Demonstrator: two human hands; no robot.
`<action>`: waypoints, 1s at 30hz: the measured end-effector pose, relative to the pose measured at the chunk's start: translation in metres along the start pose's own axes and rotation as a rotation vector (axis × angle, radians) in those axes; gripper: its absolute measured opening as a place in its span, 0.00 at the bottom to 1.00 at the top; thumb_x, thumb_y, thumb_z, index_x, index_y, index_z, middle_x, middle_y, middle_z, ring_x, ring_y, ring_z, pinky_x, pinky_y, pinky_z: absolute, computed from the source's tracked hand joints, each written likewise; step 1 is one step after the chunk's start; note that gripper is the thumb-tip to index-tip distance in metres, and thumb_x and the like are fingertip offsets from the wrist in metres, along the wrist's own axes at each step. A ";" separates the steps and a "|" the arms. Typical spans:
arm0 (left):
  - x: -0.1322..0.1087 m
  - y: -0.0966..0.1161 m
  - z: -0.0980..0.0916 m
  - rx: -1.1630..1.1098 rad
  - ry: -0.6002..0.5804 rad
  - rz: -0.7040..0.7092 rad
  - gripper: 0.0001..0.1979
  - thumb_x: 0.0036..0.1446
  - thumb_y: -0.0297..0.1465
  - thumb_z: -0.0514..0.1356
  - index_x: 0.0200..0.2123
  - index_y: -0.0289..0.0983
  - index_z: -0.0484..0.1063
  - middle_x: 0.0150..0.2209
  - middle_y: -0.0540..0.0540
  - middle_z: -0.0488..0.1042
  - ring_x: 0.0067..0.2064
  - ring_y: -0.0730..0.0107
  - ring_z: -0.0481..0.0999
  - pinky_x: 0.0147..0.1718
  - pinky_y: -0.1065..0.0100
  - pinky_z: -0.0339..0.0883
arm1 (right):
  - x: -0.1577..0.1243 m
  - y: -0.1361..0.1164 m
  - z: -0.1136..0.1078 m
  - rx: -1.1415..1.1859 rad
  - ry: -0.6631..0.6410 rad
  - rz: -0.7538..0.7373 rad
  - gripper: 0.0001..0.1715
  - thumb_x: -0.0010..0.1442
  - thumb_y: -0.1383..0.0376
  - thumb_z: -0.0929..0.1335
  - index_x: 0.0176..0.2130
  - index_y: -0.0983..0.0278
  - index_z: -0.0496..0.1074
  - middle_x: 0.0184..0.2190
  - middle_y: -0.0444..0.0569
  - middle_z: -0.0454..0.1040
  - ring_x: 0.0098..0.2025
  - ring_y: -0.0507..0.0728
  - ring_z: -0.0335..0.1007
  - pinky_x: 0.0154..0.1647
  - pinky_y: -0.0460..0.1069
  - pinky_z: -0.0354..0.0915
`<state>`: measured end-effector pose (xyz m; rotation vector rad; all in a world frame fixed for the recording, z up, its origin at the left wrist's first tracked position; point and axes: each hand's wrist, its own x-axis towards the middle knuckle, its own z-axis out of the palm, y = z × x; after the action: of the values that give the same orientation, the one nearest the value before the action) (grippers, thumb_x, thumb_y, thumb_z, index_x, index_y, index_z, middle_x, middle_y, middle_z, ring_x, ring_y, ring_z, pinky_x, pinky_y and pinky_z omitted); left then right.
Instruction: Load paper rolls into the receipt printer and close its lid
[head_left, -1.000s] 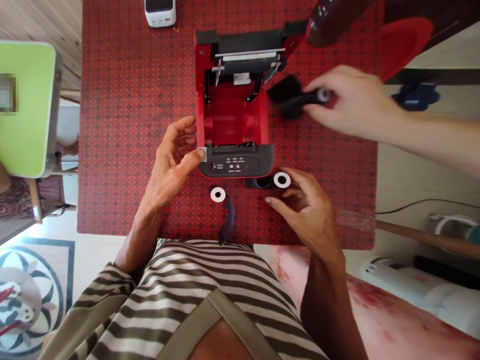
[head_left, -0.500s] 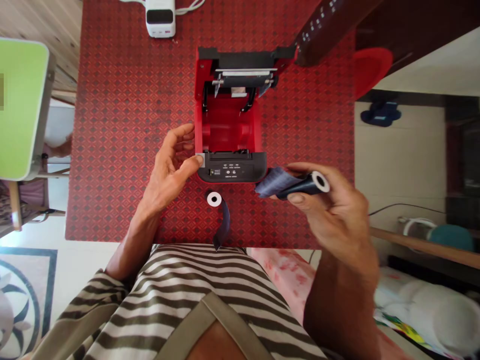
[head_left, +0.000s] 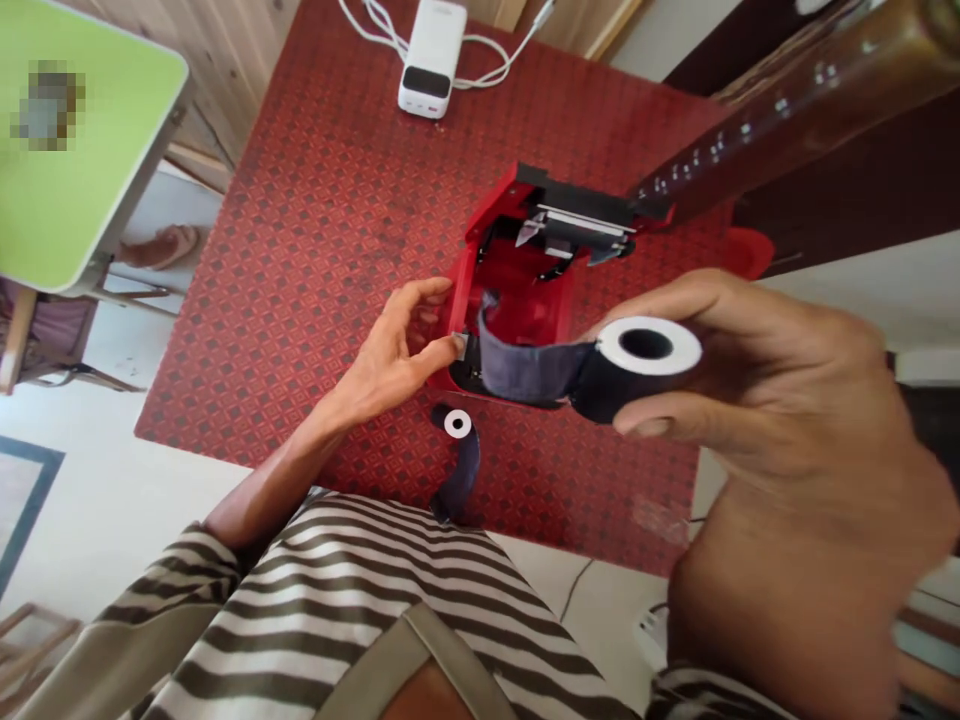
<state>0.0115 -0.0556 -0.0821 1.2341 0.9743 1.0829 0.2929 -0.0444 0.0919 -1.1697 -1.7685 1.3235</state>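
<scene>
A red and black receipt printer (head_left: pixel 459 300) stands on the table with its lid tilted up. Inside, the red bay is bare, though a loose strip partly covers the view. My left hand (head_left: pixel 405 350) grips the printer's near left corner, thumb on the front panel and fingers along the side. Raised close to the camera, my right hand (head_left: pixel 757 390) pinches a paper roll (head_left: pixel 637 385), white at the end and dark blue outside. Its free tail curls left in front of the printer. A second, smaller-looking roll (head_left: pixel 457 424) stands on the table near my shirt, its dark tail unwound.
A white power bank (head_left: pixel 433 60) with white cables lies at the table's far side. A shiny brown post (head_left: pixel 750 130) slants in at the right, near the lid. A green-topped table (head_left: pixel 112 190) stands at the left, with a person's foot (head_left: pixel 161 248) beside it.
My right hand has lifted the paper roll up toward the camera, its tail now hanging across the printer's front. My left hand stays on the printer. The view has turned and shifted.
</scene>
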 end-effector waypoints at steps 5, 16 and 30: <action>-0.002 0.001 0.002 0.018 0.017 0.028 0.34 0.73 0.51 0.81 0.74 0.45 0.81 0.67 0.37 0.85 0.66 0.47 0.86 0.70 0.45 0.85 | 0.012 0.015 -0.005 -0.433 -0.020 -0.051 0.19 0.75 0.45 0.87 0.55 0.52 0.92 0.49 0.45 0.93 0.47 0.59 0.90 0.55 0.55 0.83; -0.008 0.004 0.006 0.033 0.049 0.003 0.33 0.75 0.54 0.80 0.74 0.50 0.82 0.68 0.39 0.86 0.66 0.46 0.86 0.66 0.47 0.86 | 0.001 0.007 -0.003 -0.028 -0.038 0.072 0.16 0.73 0.43 0.88 0.54 0.44 0.94 0.41 0.41 0.89 0.37 0.59 0.82 0.37 0.55 0.74; 0.004 0.004 -0.009 0.034 0.055 0.050 0.36 0.73 0.66 0.79 0.73 0.56 0.84 0.70 0.42 0.88 0.67 0.41 0.89 0.70 0.38 0.88 | -0.012 0.004 0.030 0.560 0.058 0.283 0.25 0.53 0.45 0.96 0.44 0.50 0.96 0.27 0.41 0.83 0.21 0.57 0.72 0.20 0.52 0.66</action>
<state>0.0030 -0.0501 -0.0789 1.2683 1.0114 1.1486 0.2726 -0.0669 0.0797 -1.1356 -1.1001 1.7788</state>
